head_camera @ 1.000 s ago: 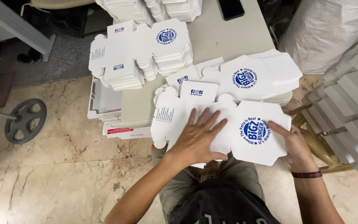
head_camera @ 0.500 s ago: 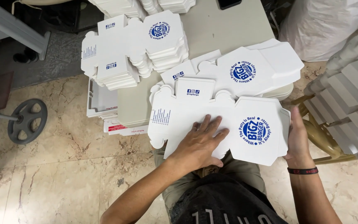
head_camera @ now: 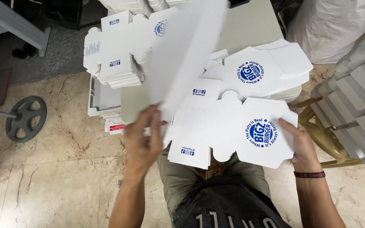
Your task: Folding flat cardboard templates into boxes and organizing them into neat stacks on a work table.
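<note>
A blank white sheet (head_camera: 186,55) is lifted off the box stack (head_camera: 233,131) at the table (head_camera: 250,27) edge, pinched in the left hand (head_camera: 142,141). The right hand (head_camera: 300,145) grips the top box blank's edge; folding likely needs both hands.

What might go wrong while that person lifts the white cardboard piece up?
The raised cardboard sheet is pinched only at its lower edge by the left hand, so it may bend or slip. It swings close to the pile of flat boxes at the table edge and might knock some off. The right hand holds the flat box only by its edge.
</note>
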